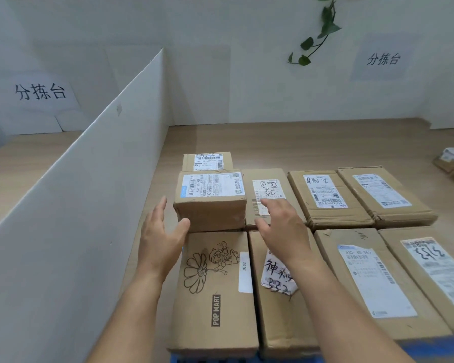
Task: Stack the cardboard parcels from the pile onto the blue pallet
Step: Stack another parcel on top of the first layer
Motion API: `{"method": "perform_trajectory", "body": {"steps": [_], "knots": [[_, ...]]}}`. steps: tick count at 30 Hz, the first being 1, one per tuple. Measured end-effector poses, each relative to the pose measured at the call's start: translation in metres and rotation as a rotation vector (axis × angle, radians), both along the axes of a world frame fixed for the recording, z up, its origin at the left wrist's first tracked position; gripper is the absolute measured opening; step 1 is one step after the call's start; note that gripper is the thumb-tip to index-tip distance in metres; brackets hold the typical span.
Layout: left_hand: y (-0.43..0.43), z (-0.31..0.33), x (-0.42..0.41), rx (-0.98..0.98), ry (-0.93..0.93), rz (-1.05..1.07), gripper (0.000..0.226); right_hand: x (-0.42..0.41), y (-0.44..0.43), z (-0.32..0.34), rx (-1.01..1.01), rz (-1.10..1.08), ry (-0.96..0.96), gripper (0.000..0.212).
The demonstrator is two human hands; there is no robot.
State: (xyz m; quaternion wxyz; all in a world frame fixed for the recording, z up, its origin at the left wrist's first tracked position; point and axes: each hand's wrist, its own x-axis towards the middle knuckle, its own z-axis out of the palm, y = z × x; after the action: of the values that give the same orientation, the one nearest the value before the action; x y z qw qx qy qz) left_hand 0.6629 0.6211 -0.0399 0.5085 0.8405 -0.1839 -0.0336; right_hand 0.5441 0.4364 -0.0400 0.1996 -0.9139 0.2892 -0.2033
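item: small boxy parcel (211,203). brown cardboard, white shipping label on top, upright. it stands at the back-left of the load on the blue pallet (430,348), taller than its neighbours, directly behind the pop mart parcel (215,297).

left hand (160,237): just left of the small boxy parcel, fingers straight and apart, holding nothing. the thumb tip is at the parcel's lower front-left corner; contact cannot be told.

right hand (281,226): just right of the same parcel, fingers spread, palm down, gripping nothing. it is above the flat handwritten-label parcel (269,187). the small boxy parcel lies between the two hands.

front row, left to right:
- pop mart parcel, with a flower-and-figure drawing
- marker-labelled parcel (278,310), partly under the right forearm
- long labelled parcel (372,284)
- edge parcel (435,268)

back row, right of the flat handwritten-label parcel: two flat parcels (325,200) side by side, touching.

behind the small boxy parcel: rear parcel (207,161), label up.

surroundings:
- wood-grain counter (299,145) under the pallet
- white partition board (89,192) along the left
- pile of further parcels (451,161) at the far right edge, well apart from the pallet
- two paper signs (40,91) on the white wall
- green vine (323,30) hanging at the top
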Motion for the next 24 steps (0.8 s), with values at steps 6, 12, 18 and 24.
{"method": "perform_trajectory", "body": {"steps": [6,12,18,24], "knots": [[-0.015,0.018,-0.052,0.043,-0.393,0.060,0.074,-0.044,-0.010,0.024,-0.140,0.013,-0.023,0.045],[-0.058,0.019,-0.121,0.185,-0.578,-0.087,0.065,-0.107,-0.029,0.036,-0.228,0.011,-0.059,0.039],[-0.113,0.011,-0.197,0.297,-0.606,-0.226,0.072,-0.187,-0.059,0.031,-0.325,-0.068,-0.041,0.045],[-0.173,0.007,-0.274,0.321,-0.659,-0.316,0.076,-0.272,-0.099,0.026,-0.412,-0.166,0.044,0.052]]}}
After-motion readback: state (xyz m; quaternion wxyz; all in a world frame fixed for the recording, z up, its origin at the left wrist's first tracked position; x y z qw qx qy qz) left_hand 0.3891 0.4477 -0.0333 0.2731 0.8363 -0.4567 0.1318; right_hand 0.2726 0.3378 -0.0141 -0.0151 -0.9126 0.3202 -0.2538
